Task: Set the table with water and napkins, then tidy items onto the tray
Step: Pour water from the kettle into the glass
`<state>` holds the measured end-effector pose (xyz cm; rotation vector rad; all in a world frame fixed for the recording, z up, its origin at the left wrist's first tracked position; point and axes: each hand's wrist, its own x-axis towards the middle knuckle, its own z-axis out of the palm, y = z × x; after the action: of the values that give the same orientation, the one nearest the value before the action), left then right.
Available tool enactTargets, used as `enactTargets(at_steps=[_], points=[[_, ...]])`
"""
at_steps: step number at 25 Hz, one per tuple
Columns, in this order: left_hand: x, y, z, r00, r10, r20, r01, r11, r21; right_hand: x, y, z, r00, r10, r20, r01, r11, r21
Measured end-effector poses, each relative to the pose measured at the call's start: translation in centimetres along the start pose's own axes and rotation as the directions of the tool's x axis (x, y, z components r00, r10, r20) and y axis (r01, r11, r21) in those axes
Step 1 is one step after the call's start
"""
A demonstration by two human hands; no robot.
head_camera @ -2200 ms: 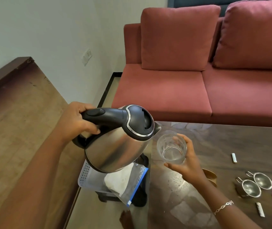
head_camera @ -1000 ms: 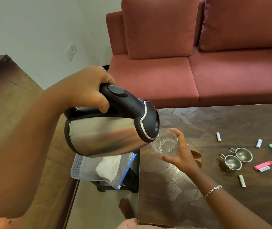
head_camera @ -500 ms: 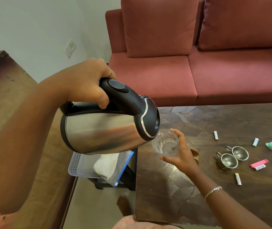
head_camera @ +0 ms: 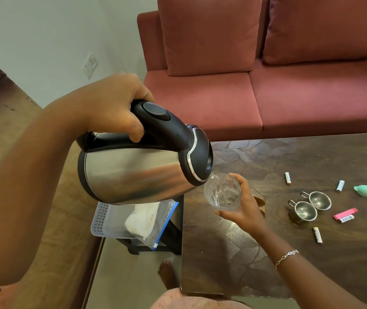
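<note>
1. Kettle: rounded body of brushed stainless steel; black plastic handle, lid and base ring, with chrome trim round the lid. It is held in the air and tipped on its side, spout at 3 o'clock, at the rim of the glass.
2. Left hand: fingers curled tight round the kettle's handle, beside an oval button.
3. Glass: clear round tumbler, tilted toward the spout and held above the tabletop's left edge. A little clear water lies in its bottom.
4. Right hand: fingers and thumb wrapped round the glass from 4 o'clock. A silver chain bracelet is on the wrist.
5. Tabletop: dark brown and glossy, with a veined, stone-like pattern.
6. Tray: white plastic with a perforated wall, on a low dark stand at 7 o'clock of the glass, below the kettle.
7. Zip bag: clear film with a blue seal strip, lying in the tray, with white napkins inside.
8. Measuring cups: two, of polished steel with loop handles, side by side at 3 o'clock of the glass.
9. Batteries: four small white cylinders scattered round the cups; their print is too small to read.
10. Pink clip: flat bar, just beside one battery.
11. Sofa: red-brown woven fabric with square cushions, at 12 o'clock.
</note>
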<state>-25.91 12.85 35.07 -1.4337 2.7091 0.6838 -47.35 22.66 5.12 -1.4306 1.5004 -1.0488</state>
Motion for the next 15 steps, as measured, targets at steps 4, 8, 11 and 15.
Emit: enactTargets(at_steps=[4, 8, 11, 15], points=[[0.05, 0.18, -0.02, 1.000, -0.002, 0.003, 0.002, 1.000, 0.001, -0.24, 0.40, -0.13, 1.000, 0.006, -0.011, -0.006, 1.000, -0.002], [0.12, 0.28, -0.05, 1.000, -0.006, 0.004, 0.006, 1.000, 0.012, -0.22, 0.53, -0.11, 1.000, 0.006, -0.020, -0.006, 1.000, 0.002], [0.30, 0.36, -0.05, 1.000, -0.002, 0.014, 0.001, 0.999, 0.034, -0.11, 0.54, -0.08, 1.000, 0.005, -0.022, -0.005, 1.000, -0.004], [0.64, 0.34, -0.06, 1.000, -0.005, 0.026, 0.003, 0.998, 0.059, 0.08, 0.72, -0.08, 1.000, 0.003, -0.016, -0.003, 1.000, -0.005]])
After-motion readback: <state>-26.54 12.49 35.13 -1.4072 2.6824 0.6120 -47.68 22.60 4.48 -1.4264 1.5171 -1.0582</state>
